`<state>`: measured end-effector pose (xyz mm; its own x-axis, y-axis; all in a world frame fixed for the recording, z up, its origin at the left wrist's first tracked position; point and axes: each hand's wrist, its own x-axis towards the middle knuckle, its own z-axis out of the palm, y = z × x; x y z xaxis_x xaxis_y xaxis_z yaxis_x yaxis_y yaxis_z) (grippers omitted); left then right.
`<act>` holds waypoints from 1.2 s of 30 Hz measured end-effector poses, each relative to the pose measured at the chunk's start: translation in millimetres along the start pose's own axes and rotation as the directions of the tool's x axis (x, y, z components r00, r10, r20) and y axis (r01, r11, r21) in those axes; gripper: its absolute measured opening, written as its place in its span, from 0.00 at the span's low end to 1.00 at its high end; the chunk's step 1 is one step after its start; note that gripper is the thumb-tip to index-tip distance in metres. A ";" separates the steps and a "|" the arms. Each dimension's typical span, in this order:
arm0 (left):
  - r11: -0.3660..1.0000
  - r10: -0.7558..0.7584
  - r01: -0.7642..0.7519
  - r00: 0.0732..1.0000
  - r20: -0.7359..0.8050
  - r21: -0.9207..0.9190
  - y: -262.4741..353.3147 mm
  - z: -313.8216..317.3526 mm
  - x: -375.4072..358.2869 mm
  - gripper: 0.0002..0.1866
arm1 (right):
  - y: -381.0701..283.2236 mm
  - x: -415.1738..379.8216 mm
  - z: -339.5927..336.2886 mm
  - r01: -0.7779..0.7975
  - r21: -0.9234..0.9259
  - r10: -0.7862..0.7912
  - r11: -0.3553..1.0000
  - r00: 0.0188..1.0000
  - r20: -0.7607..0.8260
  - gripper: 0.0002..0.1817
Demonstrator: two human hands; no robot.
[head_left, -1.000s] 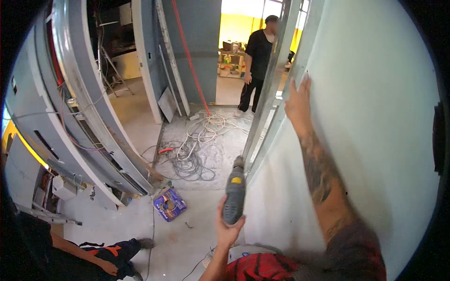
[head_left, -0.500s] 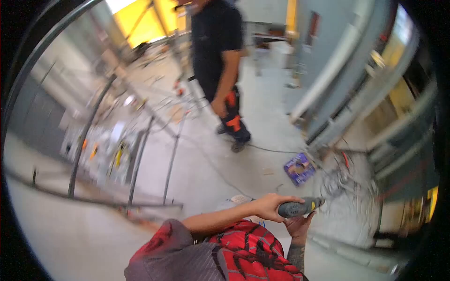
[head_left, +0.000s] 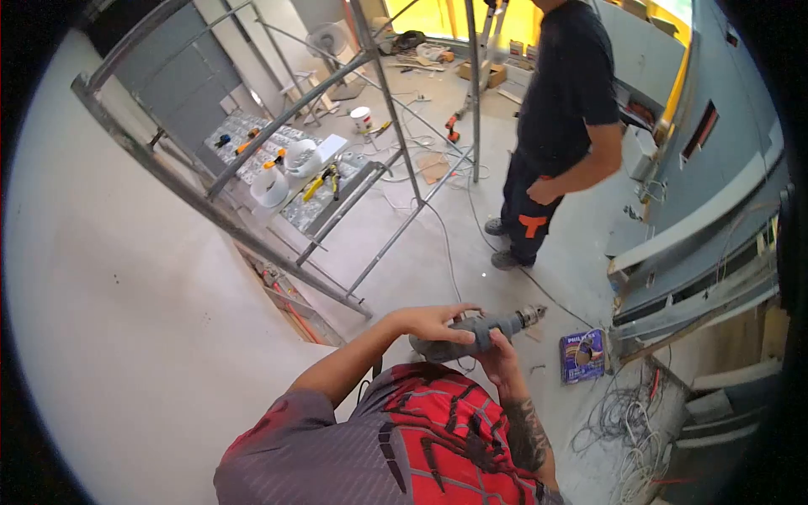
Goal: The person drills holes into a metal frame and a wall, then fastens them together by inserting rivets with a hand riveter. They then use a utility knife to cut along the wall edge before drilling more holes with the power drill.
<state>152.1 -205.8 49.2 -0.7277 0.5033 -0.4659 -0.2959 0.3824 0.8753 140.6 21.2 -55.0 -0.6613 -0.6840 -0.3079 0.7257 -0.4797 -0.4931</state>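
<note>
In front of my chest I hold a grey power drill (head_left: 446, 347), its metal chuck pointing to the right and slightly away. My left hand (head_left: 436, 324) lies over the drill body from above, fingers curled round it. From the other side my right hand (head_left: 502, 360) grips the body just behind the chuck, thumb along its side. The drill's handle is partly hidden by my hands and shirt. A dark cord hangs near my waist.
Metal scaffolding (head_left: 252, 135) rises at left, beside a work platform (head_left: 295, 210) with tools and white containers. A person in dark clothes (head_left: 562, 109) stands ahead. A purple box (head_left: 582, 356) and tangled wires (head_left: 623, 438) lie at right. Cables cross the floor.
The view has swung left and steadied, so the other person and purple box appear further right. The drill has shifted left in view and turned more side-on, both hands still on it.
</note>
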 end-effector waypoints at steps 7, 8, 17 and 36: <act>0.882 0.102 -0.241 0.937 -0.334 -0.405 -41.0 -50.5 -64.7 0.48 | -10.3 78.9 120.3 -0.171 -0.329 0.206 0.929 0.976 0.075 0.29; 0.882 0.103 -0.242 0.936 -0.335 -0.405 -51.6 -62.3 -73.3 0.48 | -9.4 90.8 132.4 -0.179 -0.341 0.219 0.923 0.972 0.081 0.29; 0.295 0.147 -0.363 0.931 -0.334 -0.884 -149.0 -190.2 -103.9 0.45 | -17.9 226.9 186.3 -0.206 -0.345 0.333 0.916 0.870 0.364 0.35; 0.827 0.125 0.560 -0.080 -0.989 0.059 -184.0 -438.7 -95.5 0.49 | 176.8 97.3 -185.2 -0.546 0.027 0.307 0.837 0.430 -0.849 0.22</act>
<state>4.5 -664.2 -10.6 -0.5905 -0.7590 0.2744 -0.6155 0.6434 0.4552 169.4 -28.4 -322.8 -0.2224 0.0249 -0.9746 0.9738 -0.0430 -0.2233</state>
